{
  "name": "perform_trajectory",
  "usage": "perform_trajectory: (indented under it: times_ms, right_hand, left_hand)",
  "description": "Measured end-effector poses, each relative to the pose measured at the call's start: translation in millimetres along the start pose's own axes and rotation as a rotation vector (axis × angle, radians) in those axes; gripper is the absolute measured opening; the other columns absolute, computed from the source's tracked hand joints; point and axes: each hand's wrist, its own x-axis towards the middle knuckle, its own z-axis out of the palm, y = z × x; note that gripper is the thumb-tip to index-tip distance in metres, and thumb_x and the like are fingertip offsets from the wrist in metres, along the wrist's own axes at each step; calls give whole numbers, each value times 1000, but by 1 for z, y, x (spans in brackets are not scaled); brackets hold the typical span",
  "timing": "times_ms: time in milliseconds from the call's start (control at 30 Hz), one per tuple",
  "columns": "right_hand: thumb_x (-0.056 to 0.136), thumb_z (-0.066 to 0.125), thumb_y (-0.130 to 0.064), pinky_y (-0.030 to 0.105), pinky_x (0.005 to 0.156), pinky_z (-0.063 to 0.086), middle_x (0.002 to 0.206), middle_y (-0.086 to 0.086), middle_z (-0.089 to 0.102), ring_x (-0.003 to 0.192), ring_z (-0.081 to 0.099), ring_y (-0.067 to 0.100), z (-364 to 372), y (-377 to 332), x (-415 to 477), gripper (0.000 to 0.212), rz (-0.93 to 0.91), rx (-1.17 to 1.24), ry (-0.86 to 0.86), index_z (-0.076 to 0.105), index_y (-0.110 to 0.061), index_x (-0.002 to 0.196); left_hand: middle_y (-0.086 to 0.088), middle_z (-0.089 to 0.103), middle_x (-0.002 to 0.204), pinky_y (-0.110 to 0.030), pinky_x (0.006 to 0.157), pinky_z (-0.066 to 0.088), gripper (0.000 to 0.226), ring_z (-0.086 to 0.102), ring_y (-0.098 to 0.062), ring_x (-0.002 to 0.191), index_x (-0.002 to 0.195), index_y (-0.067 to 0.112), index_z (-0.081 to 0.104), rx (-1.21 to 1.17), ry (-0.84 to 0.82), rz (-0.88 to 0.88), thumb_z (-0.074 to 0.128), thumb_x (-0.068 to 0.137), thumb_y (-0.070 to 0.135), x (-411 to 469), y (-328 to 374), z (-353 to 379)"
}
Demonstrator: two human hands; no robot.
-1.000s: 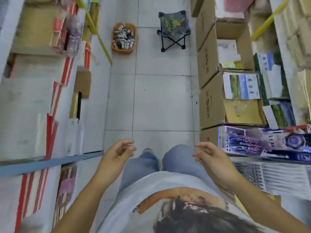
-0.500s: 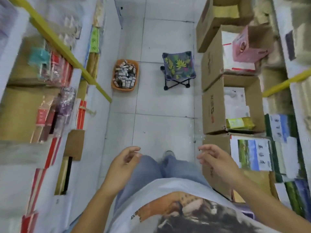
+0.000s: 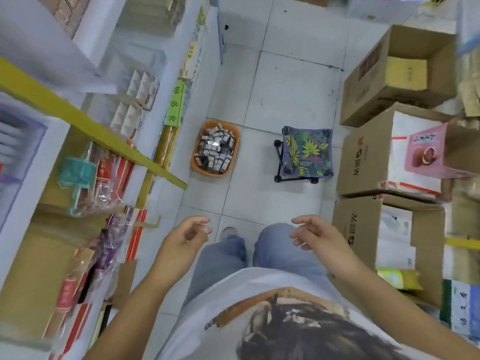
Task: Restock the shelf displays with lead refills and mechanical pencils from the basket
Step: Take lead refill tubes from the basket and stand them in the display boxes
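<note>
One orange basket (image 3: pixel 195 162), on the floor tiles, heaped with small packaged boxes (image 3: pixel 215 152). It stands at 12 o'clock of the left hand (image 3: pixel 185 236) and 10 o'clock of the right hand (image 3: pixel 315 236), well apart from every fingertip. Left hand: fingers loosely curled, thumb close to forefinger, holding nothing. Right hand: fingers relaxed, slightly spread, holding nothing. Folding stool (image 3: pixel 306 152), leaf-print seat, at 3 o'clock of the basket, near it. Stocked shelf unit (image 3: pixel 205 81) at 9 o'clock, just beside the basket. Open cardboard cartons (image 3: pixel 363 162) in a row at 3 o'clock.
</note>
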Motion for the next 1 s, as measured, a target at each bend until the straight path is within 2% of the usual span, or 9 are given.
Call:
perform_trajectory:
  times_ms: [133,233,367,433,533,600,700,833,1000]
  right_hand:
    - [96,52,-6,27,74,52,89,3,73,78,66,16,-28,-44,54,22,27,-41,-39,63,-20,109]
    - [97,50,-5,27,74,51,92,7,72,78,65,16,-50,-80,106,22,42,-115,-104,62,-17,111]
    - [97,51,-5,17,64,49,92,9,71,74,63,15,-69,-151,172,19,-15,-243,-202,61,-14,110]
    - [96,54,-6,23,71,51,93,9,70,78,64,20,-67,-189,203,17,-61,-310,-287,62,-16,107]
    - [95,56,-6,37,77,53,99,13,70,84,64,32,-50,-238,237,18,-66,-350,-357,64,-17,107]
    - [95,54,-6,30,72,52,95,8,72,80,66,25,-32,-259,254,20,-108,-411,-391,64,-21,104]
    - [95,52,-9,31,75,50,91,1,72,81,67,17,-5,-280,269,22,-153,-507,-455,64,-26,102]
    - [95,52,-6,21,66,48,91,4,72,72,63,9,20,-296,286,21,-181,-540,-481,64,-21,104]
    - [90,56,-2,18,68,51,88,8,71,67,64,6,31,-332,318,23,-191,-568,-552,65,-18,104]
  left_hand:
    - [19,74,98,-24,85,50,19,69,-1,89,107,37,65,-63,32,17,58,99,21,61,58,3]
    - [14,75,94,-24,87,51,20,69,2,86,104,39,64,-125,107,1,59,98,20,97,91,12]
    - [12,75,97,-26,85,52,18,69,-7,92,104,37,65,-249,219,-72,59,99,20,122,122,22]
    - [8,75,97,-25,82,52,18,70,-12,92,106,32,66,-315,260,-97,59,99,17,127,134,24]
    - [7,75,95,-11,75,50,17,69,-8,88,104,27,66,-433,367,-127,61,97,12,129,141,19]
    - [4,74,98,-10,73,49,16,69,-10,89,104,27,66,-464,421,-163,62,97,14,128,137,14]
    - [4,74,99,-11,74,49,18,68,-5,84,105,28,66,-465,471,-209,60,98,13,128,122,9]
    - [5,75,99,-30,87,52,17,70,-4,85,105,33,66,-500,498,-275,59,98,19,144,107,5]
    - [4,74,99,-21,82,51,19,69,-12,92,105,34,67,-583,578,-287,58,98,19,173,123,7]
